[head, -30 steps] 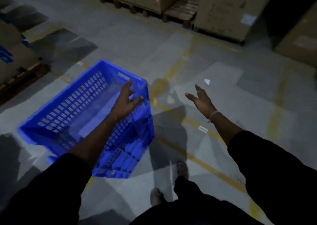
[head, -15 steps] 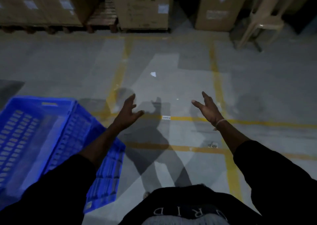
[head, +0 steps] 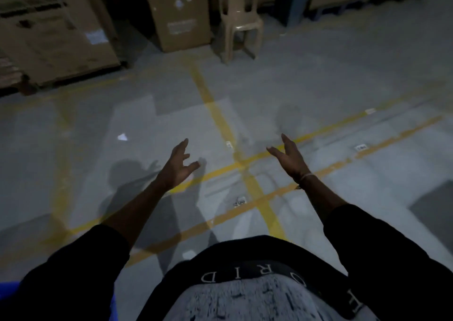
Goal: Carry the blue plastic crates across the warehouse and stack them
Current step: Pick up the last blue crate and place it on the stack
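Presently left hand (head: pixel 177 166) and right hand (head: pixel 290 157) held out, fingers loosely spread, empty. Blue plastic crate (head: pixel 9 290) only a sliver at lower left edge; long axis indeterminable.

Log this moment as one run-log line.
left hand: open, empty | right hand: open, empty | blue crate: sliver at lower left edge, untouched | ahead: plastic chair, cardboard boxes

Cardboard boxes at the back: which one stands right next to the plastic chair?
The tall narrow brown cardboard box with white labels, just left of the beige plastic chair; the others sit farther away.
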A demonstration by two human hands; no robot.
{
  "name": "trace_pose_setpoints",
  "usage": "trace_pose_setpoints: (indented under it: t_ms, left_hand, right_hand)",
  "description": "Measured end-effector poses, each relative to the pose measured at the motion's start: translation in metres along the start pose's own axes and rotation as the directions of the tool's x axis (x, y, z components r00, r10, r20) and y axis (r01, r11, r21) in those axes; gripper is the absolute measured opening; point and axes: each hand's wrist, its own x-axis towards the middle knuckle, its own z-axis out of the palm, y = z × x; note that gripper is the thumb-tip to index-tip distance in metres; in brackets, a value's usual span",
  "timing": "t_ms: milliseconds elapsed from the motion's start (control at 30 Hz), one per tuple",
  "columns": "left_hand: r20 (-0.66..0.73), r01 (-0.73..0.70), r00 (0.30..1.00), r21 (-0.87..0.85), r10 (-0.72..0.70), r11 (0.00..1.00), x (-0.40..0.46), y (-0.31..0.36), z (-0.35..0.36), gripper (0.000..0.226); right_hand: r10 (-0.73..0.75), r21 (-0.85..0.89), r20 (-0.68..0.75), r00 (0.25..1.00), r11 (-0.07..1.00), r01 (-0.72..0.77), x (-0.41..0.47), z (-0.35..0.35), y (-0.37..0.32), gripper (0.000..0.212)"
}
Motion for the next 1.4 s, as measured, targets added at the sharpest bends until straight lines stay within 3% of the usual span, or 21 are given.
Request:
trace_pose_setpoints:
  t_ms: [300, 700, 767, 833, 933, 1067, 1167, 1400]
  left_hand:
    - [0.305, -0.076, 0.950, 0.004, 0.072, 0.997, 0.122, 0.098, 0.123, 0.091]
    - [0.555, -0.240, 0.811, 0.026, 0.186, 0.970, 0.360, 0.207, 0.307, 0.088]
    - [0.600, -0.250, 0.777, 0.016, 0.190, 0.968, 0.374, 0.220, 0.321, 0.089]
    - [0.717, -0.364, 0.657, 0.031, 0.233, 0.931, 0.460, 0.286, 0.389, 0.089]
    - [0.745, -0.404, 0.618, 0.024, 0.253, 0.915, 0.478, 0.311, 0.399, 0.089]
    - [0.803, -0.439, 0.539, 0.008, 0.256, 0.898, 0.527, 0.349, 0.457, 0.094]
    - [0.828, -0.465, 0.505, 0.022, 0.245, 0.885, 0.565, 0.384, 0.512, 0.099]
    - [0.847, -0.499, 0.469, 0.021, 0.249, 0.866, 0.639, 0.460, 0.670, 0.091]
  right_hand:
    - [0.200, 0.120, -0.222, 0.954, 0.977, -0.177, 0.021, -0.138, 0.066, 0.091]
    - [0.381, 0.244, -0.480, 0.791, 0.923, -0.297, 0.132, -0.279, 0.125, 0.091]
    - [0.385, 0.246, -0.470, 0.794, 0.921, -0.301, 0.136, -0.287, 0.125, 0.092]
    - [0.465, 0.327, -0.579, 0.670, 0.885, -0.332, 0.184, -0.348, 0.136, 0.092]
    - [0.457, 0.346, -0.588, 0.667, 0.888, -0.303, 0.191, -0.361, 0.134, 0.092]
    - [0.513, 0.417, -0.640, 0.572, 0.857, -0.302, 0.210, -0.402, 0.158, 0.090]
    - [0.571, 0.474, -0.649, 0.503, 0.821, -0.320, 0.226, -0.451, 0.182, 0.088]
    - [0.568, 0.475, -0.697, 0.438, 0.823, -0.312, 0.277, -0.593, 0.256, 0.088]
